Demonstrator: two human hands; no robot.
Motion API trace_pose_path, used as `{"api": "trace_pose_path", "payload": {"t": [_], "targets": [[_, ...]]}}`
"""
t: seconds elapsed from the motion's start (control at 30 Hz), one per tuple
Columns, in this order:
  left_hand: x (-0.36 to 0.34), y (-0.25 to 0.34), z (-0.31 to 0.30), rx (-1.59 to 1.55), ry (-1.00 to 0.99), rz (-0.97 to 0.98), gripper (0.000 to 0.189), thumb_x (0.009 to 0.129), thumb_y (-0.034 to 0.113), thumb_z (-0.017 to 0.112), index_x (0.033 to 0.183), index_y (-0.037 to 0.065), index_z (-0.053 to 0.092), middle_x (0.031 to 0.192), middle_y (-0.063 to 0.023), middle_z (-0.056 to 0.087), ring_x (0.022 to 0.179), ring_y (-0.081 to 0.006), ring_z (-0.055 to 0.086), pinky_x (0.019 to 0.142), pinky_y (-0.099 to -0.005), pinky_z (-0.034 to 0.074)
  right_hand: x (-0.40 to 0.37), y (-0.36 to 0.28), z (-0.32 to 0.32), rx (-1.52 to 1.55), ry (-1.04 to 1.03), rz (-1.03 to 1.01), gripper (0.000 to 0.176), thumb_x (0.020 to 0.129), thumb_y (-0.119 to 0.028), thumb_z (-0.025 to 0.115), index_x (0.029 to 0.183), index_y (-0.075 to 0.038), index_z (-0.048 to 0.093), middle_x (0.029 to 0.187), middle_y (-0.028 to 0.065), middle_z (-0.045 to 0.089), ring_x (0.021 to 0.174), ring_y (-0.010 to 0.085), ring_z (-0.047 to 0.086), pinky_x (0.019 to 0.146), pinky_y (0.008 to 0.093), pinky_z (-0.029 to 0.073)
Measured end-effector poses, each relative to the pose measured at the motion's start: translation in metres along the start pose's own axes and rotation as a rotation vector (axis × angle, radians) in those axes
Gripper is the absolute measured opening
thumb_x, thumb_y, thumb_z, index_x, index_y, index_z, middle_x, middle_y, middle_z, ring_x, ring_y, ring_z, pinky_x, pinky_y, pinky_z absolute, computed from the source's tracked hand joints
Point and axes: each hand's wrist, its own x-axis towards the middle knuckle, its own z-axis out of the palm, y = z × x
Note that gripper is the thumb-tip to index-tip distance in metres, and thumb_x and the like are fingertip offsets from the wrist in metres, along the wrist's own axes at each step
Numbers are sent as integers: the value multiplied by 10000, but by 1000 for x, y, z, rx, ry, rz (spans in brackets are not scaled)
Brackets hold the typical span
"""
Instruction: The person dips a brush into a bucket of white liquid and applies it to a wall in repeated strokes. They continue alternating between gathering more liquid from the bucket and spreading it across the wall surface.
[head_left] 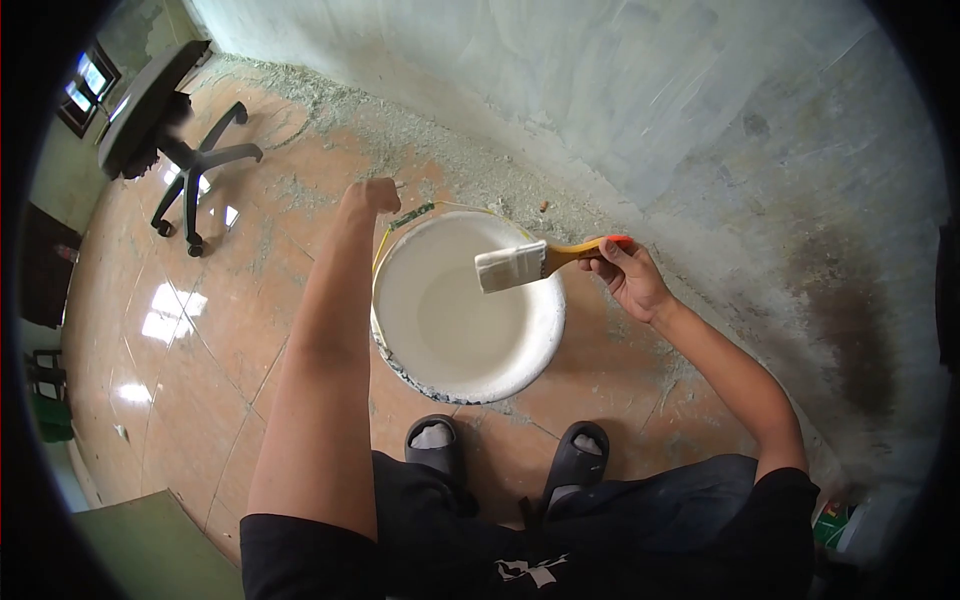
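My right hand (625,275) is closed around the yellow, orange-tipped handle of a wide paintbrush (515,266). Its bristles are coated in white and point left, over the right part of a white bucket (540,365). Inside the bucket is whitish liquid paint (455,320). My left hand (376,196) is beyond the bucket's upper left rim, fingers curled; what they hold, if anything, is too small to make out. Just right of that hand lies the dark grip of the bucket's wire handle (412,215), apart from the fingers as far as I can see.
A patchy, scraped wall (640,110) rises on the right, with flaked debris (400,130) along its foot. An office chair (185,155) with a wheeled base stands at the upper left on the tiled floor (230,330). My sandalled feet (435,447) are just below the bucket.
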Motion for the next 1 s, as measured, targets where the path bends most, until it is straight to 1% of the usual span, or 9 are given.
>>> {"api": "trace_pose_path", "payload": {"t": [0.17, 0.27, 0.47, 0.57, 0.67, 0.77, 0.83, 0.93, 1.0], "targets": [[12, -5, 6, 13, -11, 13, 355, 774, 293, 627, 1032, 50, 657, 1033, -100, 652, 871, -269, 639, 652, -393, 544, 6, 0, 7, 150, 62, 16, 272, 911, -245, 556, 985, 17, 576, 947, 119, 642, 835, 151, 653, 713, 172, 551], [14, -3, 5, -49, -25, -6, 350, 694, 247, 622, 975, 46, 675, 1038, -131, 649, 943, -279, 625, 773, -381, 497, 9, 3, 9, 174, 100, 39, 280, 922, -273, 534, 957, 2, 574, 937, 115, 643, 831, 154, 655, 690, 166, 552], [32, -8, 16, 33, 35, 54, 376, 765, 310, 631, 993, 12, 662, 1002, -117, 656, 840, -280, 645, 655, -401, 528, 11, 13, 12, 215, 172, 71, 284, 927, -287, 523, 933, -8, 574, 905, 109, 651, 800, 155, 657, 660, 160, 549], [38, -8, 22, 30, 3, -10, 341, 711, 238, 607, 1005, 77, 665, 1061, -117, 646, 966, -284, 619, 789, -380, 498, 14, 18, 8, 225, 193, 105, 270, 922, -285, 531, 916, -21, 583, 874, 95, 659, 763, 148, 659, 652, 181, 551], [107, -49, 63, 70, 124, 141, 287, 765, 319, 602, 826, 52, 689, 777, -119, 658, 685, -245, 588, 592, -429, 455, 15, 11, 13, 224, 217, 58, 239, 919, -274, 536, 893, -42, 592, 847, 78, 665, 727, 140, 660, 652, 206, 551], [91, -36, 56, 259, 106, 209, 294, 791, 336, 574, 839, 74, 698, 893, -129, 670, 852, -284, 625, 759, -445, 476, 23, -21, 20, 323, 157, -148, 209, 918, -254, 539, 871, -55, 586, 823, 79, 658, 716, 151, 656, 641, 211, 540], [68, -20, 42, 162, -1, 61, 338, 814, 362, 596, 975, 78, 686, 1078, -107, 639, 1035, -280, 581, 889, -434, 446, 26, -60, 15, 336, 153, -269, 207, 920, -246, 536, 867, -50, 581, 814, 81, 653, 721, 157, 654, 638, 213, 540], [41, 4, 25, 150, -4, 25, 378, 803, 355, 629, 1089, 109, 658, 1154, -102, 612, 1123, -278, 541, 952, -417, 411, 26, -128, 13, 436, 225, -547, 186, 921, -194, 535, 829, -35, 560, 793, 91, 638, 720, 168, 648, 632, 209, 538], [47, -5, 28, 84, 12, -41, 429, 781, 363, 662, 1122, 103, 643, 1225, -111, 570, 1208, -261, 480, 1012, -405, 369, 15, -182, 11, 448, 278, -665, 130, 896, -172, 576, 942, -51, 571, 848, 81, 641, 760, 186, 647, 569, 175, 527]]}}
